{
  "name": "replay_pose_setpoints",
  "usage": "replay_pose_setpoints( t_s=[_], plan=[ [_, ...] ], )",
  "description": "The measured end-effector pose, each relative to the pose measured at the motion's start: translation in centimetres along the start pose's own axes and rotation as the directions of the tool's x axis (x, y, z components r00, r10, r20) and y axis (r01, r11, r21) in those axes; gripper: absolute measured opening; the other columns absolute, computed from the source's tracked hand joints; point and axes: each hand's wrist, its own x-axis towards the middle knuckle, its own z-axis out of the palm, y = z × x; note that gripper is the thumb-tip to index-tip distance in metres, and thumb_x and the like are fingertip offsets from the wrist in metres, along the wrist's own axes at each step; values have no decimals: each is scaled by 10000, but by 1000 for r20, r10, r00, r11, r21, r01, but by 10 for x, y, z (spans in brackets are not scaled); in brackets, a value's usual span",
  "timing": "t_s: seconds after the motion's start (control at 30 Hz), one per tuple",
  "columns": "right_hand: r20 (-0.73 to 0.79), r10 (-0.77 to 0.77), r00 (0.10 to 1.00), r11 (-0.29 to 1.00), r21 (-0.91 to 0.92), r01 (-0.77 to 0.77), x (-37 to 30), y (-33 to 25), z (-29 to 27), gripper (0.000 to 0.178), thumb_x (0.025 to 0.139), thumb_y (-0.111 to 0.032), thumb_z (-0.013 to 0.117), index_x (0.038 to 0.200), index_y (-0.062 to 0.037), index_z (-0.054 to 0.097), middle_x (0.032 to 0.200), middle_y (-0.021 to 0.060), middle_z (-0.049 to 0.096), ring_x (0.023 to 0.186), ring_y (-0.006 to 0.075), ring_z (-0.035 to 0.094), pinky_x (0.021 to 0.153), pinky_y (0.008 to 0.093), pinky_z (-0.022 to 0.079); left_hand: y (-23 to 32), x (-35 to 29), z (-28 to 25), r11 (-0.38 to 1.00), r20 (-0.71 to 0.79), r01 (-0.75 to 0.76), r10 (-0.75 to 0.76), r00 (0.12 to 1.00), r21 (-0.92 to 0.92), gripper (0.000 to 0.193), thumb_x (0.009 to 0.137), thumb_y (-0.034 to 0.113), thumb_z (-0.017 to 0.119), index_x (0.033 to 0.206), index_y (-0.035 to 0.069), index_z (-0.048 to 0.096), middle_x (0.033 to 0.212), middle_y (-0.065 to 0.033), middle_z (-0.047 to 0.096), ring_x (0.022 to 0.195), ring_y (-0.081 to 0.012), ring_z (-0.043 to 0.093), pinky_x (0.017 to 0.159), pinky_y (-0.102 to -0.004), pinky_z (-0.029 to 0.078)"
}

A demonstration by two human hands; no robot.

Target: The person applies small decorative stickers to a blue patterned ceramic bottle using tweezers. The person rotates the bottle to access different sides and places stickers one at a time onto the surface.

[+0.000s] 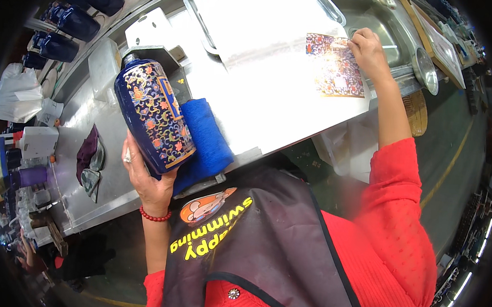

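Observation:
A dark blue bottle (153, 115) with a colourful floral pattern and gold edging leans in my left hand (147, 173), whose fingers and thumb cup its lower end. Behind its right side lies a folded blue towel (205, 140). At the right, my right hand (368, 53) pinches the upper right corner of a floral patterned decal sheet (336, 72). The sheet's pattern resembles the one on the bottle. It lies over a bright white work surface (270, 110), and glare washes out part of it.
Several dark blue bottles (77, 22) stand on a rack at the upper left. A metal sink (370, 18) and a steel bowl (426, 70) are at the upper right. Dark cloths (90, 156) lie on the steel table (110, 196). A white bin (346, 145) sits below the work surface.

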Motion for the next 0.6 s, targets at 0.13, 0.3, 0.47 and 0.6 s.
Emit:
replay_pose_setpoints(
  t_s=[0.13,0.3,0.47,0.6],
  plan=[
    [-208,-76,975,977,179,115,-9,-7,-17,142,934,-158,712,975,-22,722,1063,79,674,977,256,640,855,362,531,-1,-1,0,1000,8,4,-3,1000,-19,1088,843,660,723,1518,-108,355,1491,-250,480,1375,-417,439,1132,-487,351],
    [-110,307,945,770,612,-179,17,49,-33,195,975,-241,705,989,-50,743,1017,-8,691,893,130,623,794,304,508,-2,-2,0,996,13,52,-51,999,-77,1071,855,641,729,1520,-109,352,1494,-260,466,1388,-407,435,1144,-478,342],
    [-40,393,919,919,56,-390,54,163,17,495,892,-496,698,920,-3,738,844,211,720,855,394,701,764,478,540,-4,-8,4,965,30,141,-138,990,-220,1074,846,626,746,1515,-116,350,1487,-275,453,1403,-404,424,1158,-470,334],
    [140,311,940,905,-347,-247,44,231,100,472,893,-446,660,809,14,724,831,274,691,812,433,683,750,546,509,0,-7,-6,993,56,108,-105,993,-52,1032,815,582,777,1496,-99,404,1463,-292,466,1411,-433,401,1167,-494,325]
  ],
)
